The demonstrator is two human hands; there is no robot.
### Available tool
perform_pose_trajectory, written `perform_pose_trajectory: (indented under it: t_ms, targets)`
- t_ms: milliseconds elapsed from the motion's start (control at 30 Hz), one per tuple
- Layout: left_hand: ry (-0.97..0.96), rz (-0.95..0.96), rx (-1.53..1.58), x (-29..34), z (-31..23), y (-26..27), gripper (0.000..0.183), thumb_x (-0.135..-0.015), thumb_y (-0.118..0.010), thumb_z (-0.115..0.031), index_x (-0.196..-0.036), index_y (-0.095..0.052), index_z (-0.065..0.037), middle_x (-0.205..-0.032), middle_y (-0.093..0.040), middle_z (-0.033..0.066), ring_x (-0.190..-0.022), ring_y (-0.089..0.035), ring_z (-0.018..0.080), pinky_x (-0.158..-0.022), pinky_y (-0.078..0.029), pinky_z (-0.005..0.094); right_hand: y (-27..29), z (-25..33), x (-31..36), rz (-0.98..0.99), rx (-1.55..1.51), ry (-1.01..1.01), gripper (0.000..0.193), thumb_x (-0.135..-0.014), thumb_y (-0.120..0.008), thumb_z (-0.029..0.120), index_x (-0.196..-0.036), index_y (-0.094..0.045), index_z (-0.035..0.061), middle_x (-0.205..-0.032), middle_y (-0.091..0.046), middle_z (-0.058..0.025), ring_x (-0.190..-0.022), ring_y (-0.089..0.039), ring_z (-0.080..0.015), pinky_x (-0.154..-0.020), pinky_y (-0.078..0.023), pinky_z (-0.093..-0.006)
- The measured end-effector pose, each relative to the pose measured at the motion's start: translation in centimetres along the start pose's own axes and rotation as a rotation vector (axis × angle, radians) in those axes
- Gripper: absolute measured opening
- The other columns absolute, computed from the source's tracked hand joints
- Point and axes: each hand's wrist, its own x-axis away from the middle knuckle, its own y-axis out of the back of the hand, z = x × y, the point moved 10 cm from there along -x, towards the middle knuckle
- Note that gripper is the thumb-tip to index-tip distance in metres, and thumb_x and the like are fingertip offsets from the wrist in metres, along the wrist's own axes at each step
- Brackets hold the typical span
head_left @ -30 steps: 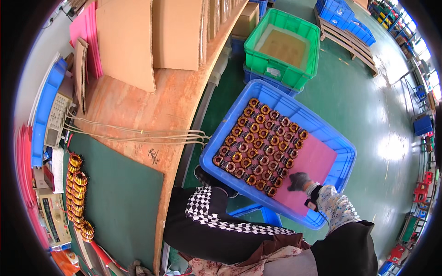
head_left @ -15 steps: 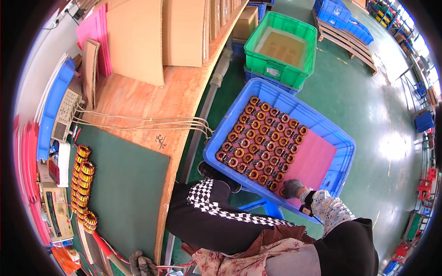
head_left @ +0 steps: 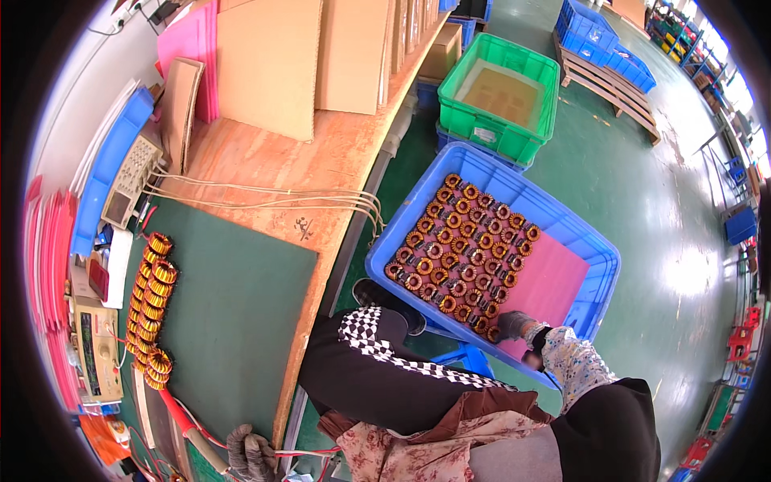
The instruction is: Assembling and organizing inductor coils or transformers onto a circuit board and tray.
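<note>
My right hand [head_left: 514, 325], in a grey glove, reaches into a blue plastic crate [head_left: 598, 277]. Its fingers are closed at a copper-wound toroidal coil [head_left: 492, 332] at the near end of the rows; the fingertips are partly hidden. Several rows of such coils [head_left: 460, 247] stand on a pink sheet [head_left: 552, 277] in the crate. My left hand [head_left: 250, 452], also gloved, is curled at the bench's near edge, beside a rod with a red sleeve and beige end [head_left: 197, 440] and red and white leads [head_left: 309, 452]. What its fingers hold is hidden.
Stacked larger coils [head_left: 152, 301] stand on the green mat [head_left: 233, 297] of the wooden bench [head_left: 257, 165]. Instruments [head_left: 98, 353] and pink sheets [head_left: 50, 297] line its left side, cardboard sheets [head_left: 269, 64] the back. Cables [head_left: 273, 198] cross it. A green crate [head_left: 502, 128] stands beyond the blue one.
The view has shifted, so the bench and crate lie slightly further right and the mat shows more. My right hand stays beside the end coil, turned slightly; my left hand stays curled at the bench edge.
</note>
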Motion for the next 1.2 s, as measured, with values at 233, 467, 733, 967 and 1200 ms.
perform_pose_trajectory:
  t_ms: [233,467,733,967,1200]
  targets:
    - [0.304,-0.062,0.133,0.0,1.3,-0.3,0.029,-0.091,-0.054,-0.023,-0.103,-0.058,0.004,-0.093,-0.058,0.0084,-0.073,-0.053,0.0143,-0.061,-0.045,0.0244,0.5,-4.2,-2.1,-0.309,0.06,-0.17,0.068,-0.07,-0.068,0.049,-0.116,-0.052,0.0016,-0.113,-0.057,-0.0184,-0.103,-0.057,-0.0286,-0.085,-0.047,-0.0378]
    - [-0.03,-0.021,0.006,0.3,0.1,-0.2,0.026,-0.091,-0.053,-0.018,-0.103,-0.057,0.005,-0.096,-0.06,0.0113,-0.076,-0.055,0.015,-0.062,-0.047,0.025,1.0,-6.5,-0.3,-0.401,-0.012,-0.374,0.058,-0.062,-0.071,0.016,-0.114,-0.05,0.0031,-0.113,-0.052,-0.0165,-0.111,-0.051,-0.0319,-0.086,-0.048,-0.0389]
    - [0.191,-0.077,0.128,-0.1,1.4,-0.2,0.024,-0.091,-0.053,-0.019,-0.104,-0.058,0.001,-0.084,-0.058,0.0061,-0.065,-0.05,0.0106,-0.055,-0.042,0.0231,0.4,-5.0,-0.2,-0.435,-0.069,-0.151,0.052,-0.062,-0.07,0.013,-0.11,-0.051,0.0054,-0.112,-0.051,-0.0176,-0.107,-0.052,-0.0332,-0.089,-0.045,-0.0375]
    - [0.275,-0.095,0.159,0.0,2.1,-0.4,0.028,-0.091,-0.054,-0.025,-0.102,-0.059,0.0,-0.071,-0.055,0.0005,-0.059,-0.045,0.0078,-0.051,-0.036,0.0202,0.6,-5.6,0.0,-0.506,-0.14,-0.114,0.052,-0.062,-0.072,0.014,-0.109,-0.052,0.0062,-0.113,-0.05,-0.0171,-0.106,-0.051,-0.0335,-0.09,-0.044,-0.0393]
    - [0.128,-0.049,0.025,-0.2,0.2,-0.2,0.025,-0.092,-0.054,-0.021,-0.103,-0.058,0.001,-0.084,-0.06,0.0085,-0.063,-0.052,0.0138,-0.056,-0.045,0.026,1.1,-1.8,2.7,-0.209,-0.042,-0.33,0.072,-0.066,-0.07,0.045,-0.12,-0.047,0.004,-0.113,-0.056,-0.0177,-0.104,-0.056,-0.0304,-0.087,-0.047,-0.0381]
